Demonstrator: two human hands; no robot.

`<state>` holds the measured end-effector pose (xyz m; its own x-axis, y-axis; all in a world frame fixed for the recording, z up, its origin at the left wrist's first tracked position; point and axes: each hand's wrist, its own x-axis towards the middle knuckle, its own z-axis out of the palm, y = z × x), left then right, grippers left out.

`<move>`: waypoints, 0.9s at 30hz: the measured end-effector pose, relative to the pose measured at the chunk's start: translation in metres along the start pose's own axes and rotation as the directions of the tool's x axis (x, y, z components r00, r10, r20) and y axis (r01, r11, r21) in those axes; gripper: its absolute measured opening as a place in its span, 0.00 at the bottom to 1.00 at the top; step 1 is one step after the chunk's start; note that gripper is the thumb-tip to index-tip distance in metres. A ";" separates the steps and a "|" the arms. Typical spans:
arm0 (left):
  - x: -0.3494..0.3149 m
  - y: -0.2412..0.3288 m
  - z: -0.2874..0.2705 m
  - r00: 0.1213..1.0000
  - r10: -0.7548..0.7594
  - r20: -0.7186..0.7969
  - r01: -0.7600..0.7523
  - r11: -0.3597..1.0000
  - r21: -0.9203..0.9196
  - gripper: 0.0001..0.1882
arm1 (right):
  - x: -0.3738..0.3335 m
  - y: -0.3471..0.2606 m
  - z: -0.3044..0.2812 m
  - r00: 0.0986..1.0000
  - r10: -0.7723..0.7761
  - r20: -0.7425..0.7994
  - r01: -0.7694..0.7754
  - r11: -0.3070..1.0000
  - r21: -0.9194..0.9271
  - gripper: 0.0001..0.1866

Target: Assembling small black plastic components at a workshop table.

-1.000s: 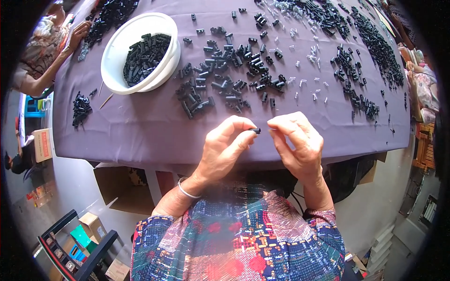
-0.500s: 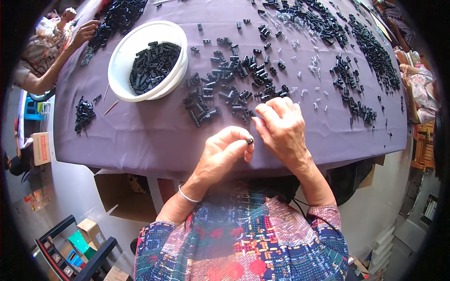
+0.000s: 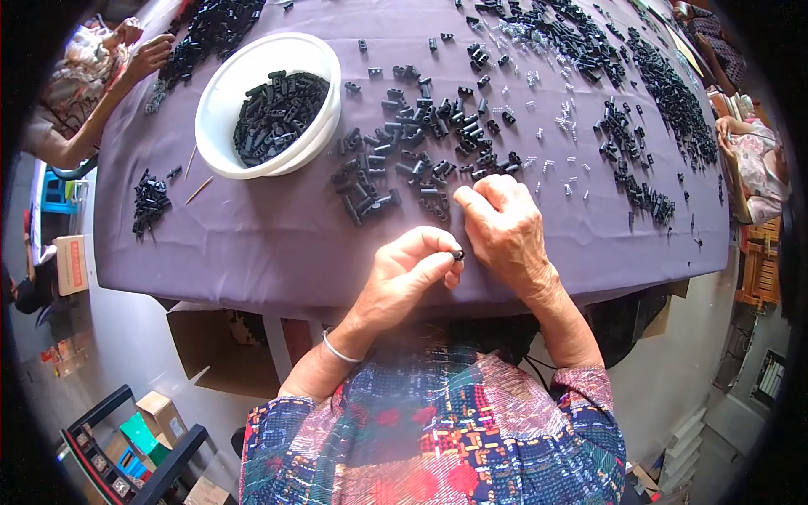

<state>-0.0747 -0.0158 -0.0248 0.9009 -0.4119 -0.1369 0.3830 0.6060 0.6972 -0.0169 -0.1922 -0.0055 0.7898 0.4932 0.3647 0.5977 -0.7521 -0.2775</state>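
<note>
Between the thumb and forefinger of my left hand (image 3: 396, 273) is a small black plastic piece (image 3: 457, 254), its end showing past the fingertips. That hand is closed and held over the table's near edge. To its right, my right hand (image 3: 507, 236) is closed with curled fingers at the near edge of a loose spread of black plastic pieces (image 3: 412, 126). Whatever its fingertips may hold is hidden. Small clear or silvery springs (image 3: 566, 124) lie scattered just beyond and to the right of this hand.
A white bowl (image 3: 209, 147) full of black pieces stands at left on the purple tablecloth (image 3: 252, 244). Thin wooden sticks (image 3: 199, 189) and a small black heap (image 3: 151, 202) lie left of it. More black heaps (image 3: 669, 93) spread right. Another person's hand (image 3: 151, 56) is at far left.
My right hand has shifted slightly left, its fingers more curled in. My left hand has moved a little to the right and still pinches the black piece. The view has shifted slightly.
</note>
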 end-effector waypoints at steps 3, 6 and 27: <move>0.001 0.000 0.001 0.999 0.013 -0.031 -0.012 0.999 0.032 0.07 | -0.004 0.002 -0.006 0.987 0.099 -0.125 -0.060 0.958 0.279 0.14; 0.001 -0.002 0.003 0.994 0.010 -0.106 -0.003 0.998 0.069 0.07 | -0.011 0.003 -0.022 0.913 0.386 0.135 -0.370 0.639 0.674 0.09; 0.002 -0.003 0.025 0.970 0.050 -0.238 0.031 0.946 0.324 0.08 | -0.038 -0.009 -0.030 0.962 0.221 -0.158 -0.051 0.720 0.692 0.12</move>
<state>-0.0794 -0.0356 -0.0094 0.9417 -0.2068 -0.2654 0.3235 0.3401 0.8830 -0.0566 -0.2178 0.0097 0.8703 0.2392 0.4305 0.4850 -0.2639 -0.8338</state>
